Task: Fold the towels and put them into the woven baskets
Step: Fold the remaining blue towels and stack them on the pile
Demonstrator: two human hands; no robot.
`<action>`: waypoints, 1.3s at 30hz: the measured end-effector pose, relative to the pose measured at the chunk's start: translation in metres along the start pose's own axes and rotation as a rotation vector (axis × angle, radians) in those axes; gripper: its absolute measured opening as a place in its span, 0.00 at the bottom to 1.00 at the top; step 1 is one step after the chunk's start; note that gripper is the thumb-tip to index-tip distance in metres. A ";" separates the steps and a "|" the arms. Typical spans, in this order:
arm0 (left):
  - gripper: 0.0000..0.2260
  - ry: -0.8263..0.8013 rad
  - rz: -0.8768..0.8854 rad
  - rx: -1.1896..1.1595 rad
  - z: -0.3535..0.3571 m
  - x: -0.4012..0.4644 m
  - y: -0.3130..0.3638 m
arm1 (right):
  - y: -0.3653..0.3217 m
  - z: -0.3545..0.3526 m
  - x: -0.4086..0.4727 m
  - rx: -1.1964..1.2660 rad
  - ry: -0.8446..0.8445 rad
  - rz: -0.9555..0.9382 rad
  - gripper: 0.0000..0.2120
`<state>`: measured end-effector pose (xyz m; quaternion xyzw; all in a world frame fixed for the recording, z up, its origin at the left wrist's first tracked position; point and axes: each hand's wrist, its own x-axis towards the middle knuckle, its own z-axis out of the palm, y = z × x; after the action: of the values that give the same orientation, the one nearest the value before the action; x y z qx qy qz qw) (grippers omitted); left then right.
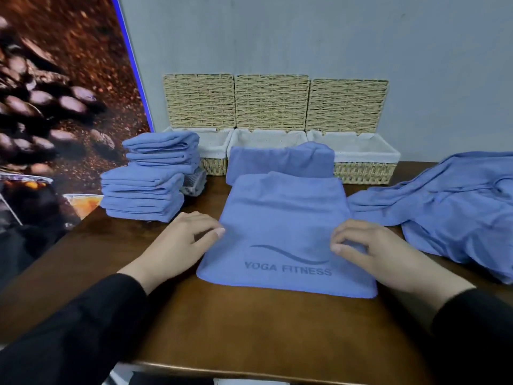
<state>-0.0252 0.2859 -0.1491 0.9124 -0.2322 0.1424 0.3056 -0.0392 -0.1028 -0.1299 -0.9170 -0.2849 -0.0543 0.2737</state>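
A blue towel (283,218) printed "YOGA FITNESS" lies flat in the middle of the brown table, its far end draped against the middle basket. My left hand (180,243) rests at its left edge with fingers curled on the cloth. My right hand (369,251) pinches the cloth at its right edge. Three woven baskets stand against the wall with lids raised and white liners: left (213,143), middle (266,138) and right (366,154). I see no towels inside them.
A stack of folded blue towels (150,187) stands at the left, by the left basket. A heap of unfolded blue towels (449,207) lies at the right. The brown table (249,323) has its front edge close to me. A coffee-bean poster covers the left wall.
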 end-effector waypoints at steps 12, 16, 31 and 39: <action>0.32 -0.230 0.053 0.235 0.017 0.028 -0.007 | -0.002 0.042 0.026 -0.155 -0.118 0.055 0.29; 0.30 -0.282 0.042 0.342 0.021 0.061 -0.009 | 0.000 0.039 0.041 -0.170 -0.144 0.045 0.29; 0.20 0.150 -0.059 0.188 0.068 0.129 -0.032 | 0.059 -0.030 0.237 -0.306 0.274 0.409 0.20; 0.17 0.229 -0.076 0.103 0.062 0.130 -0.032 | 0.079 -0.047 0.271 -0.117 0.307 0.640 0.14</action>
<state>0.1088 0.2258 -0.1602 0.9128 -0.1533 0.2456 0.2881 0.2325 -0.0480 -0.0581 -0.9550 0.0648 -0.1193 0.2635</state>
